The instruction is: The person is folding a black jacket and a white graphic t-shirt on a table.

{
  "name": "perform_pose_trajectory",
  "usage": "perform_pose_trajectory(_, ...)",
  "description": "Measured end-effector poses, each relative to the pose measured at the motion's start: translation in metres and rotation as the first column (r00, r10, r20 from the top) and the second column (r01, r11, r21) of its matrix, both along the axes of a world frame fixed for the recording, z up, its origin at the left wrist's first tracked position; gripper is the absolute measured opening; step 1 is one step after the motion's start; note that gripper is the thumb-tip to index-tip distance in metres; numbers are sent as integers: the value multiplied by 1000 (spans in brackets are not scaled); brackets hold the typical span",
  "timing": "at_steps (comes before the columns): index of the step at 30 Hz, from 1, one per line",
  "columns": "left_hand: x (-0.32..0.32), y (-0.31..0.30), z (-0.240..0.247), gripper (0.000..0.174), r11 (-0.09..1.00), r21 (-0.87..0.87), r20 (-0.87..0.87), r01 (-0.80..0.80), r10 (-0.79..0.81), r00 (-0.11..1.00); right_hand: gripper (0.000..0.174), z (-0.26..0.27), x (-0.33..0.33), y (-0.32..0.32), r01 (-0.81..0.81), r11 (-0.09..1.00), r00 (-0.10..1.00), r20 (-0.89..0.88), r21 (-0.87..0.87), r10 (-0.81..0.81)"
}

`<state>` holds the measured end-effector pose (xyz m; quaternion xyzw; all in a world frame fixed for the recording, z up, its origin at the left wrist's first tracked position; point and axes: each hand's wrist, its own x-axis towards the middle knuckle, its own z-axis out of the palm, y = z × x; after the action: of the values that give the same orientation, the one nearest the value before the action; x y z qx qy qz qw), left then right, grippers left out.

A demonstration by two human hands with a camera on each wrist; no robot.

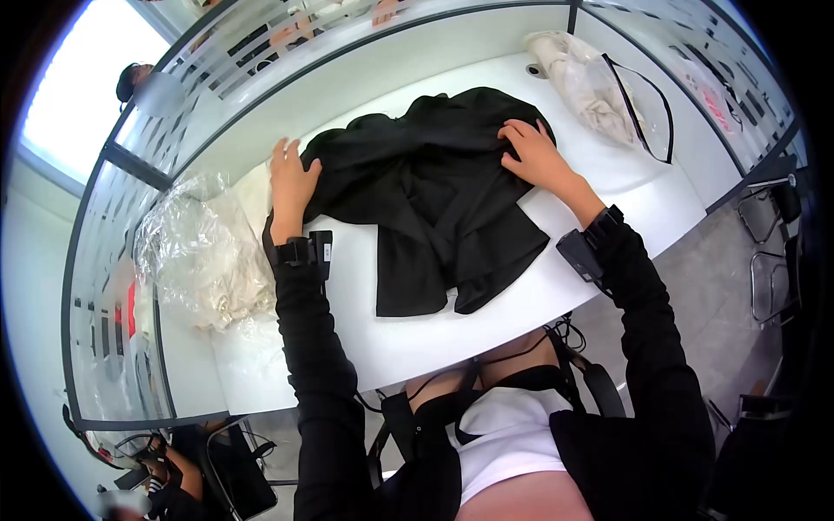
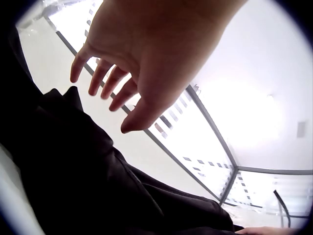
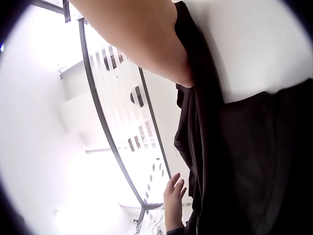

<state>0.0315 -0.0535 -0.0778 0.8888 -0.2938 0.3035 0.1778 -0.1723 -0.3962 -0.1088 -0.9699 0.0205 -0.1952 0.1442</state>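
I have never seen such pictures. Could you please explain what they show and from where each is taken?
No machine: a person sits at a white table. The wide picture comes from a head camera; the other two from wrist cameras. A black garment lies on the table. The left hand, fingers loose, is at its left edge; the right hand rests on its upper right. A left bag and a far bag, both plastic, hold pale cloth.
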Motion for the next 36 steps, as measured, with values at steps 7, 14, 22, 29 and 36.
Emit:
perform_pose_trajectory(7, -31, -39, -4, 49, 931, 57, -438, 360, -300, 847, 37, 4, -1, 0, 6, 997, 999, -41, 77, -3)
perform_pose_trajectory(14, -34, -41, -10, 106, 833, 454, -676, 316, 91, 731, 22, 1, 2, 1, -1, 998, 1000, -8, 68, 1)
perform_pose_trajectory(22, -61, -43, 10, 125, 626, 676, -626, 389, 209, 751, 34, 2, 3, -5, 1, 993, 1000, 17, 117, -3)
perform_pose_trajectory(29, -58, -42, 6, 129, 642, 643, -664, 418, 196, 722, 31, 3, 0, 1, 13, 993, 995, -96, 115, -2)
perform_pose_trajectory(36, -59, -44, 6, 127, 654, 628, -675, 421, 189, 713, 56, 9, -2, 21, 29, 997, 959, -279, -75, -49)
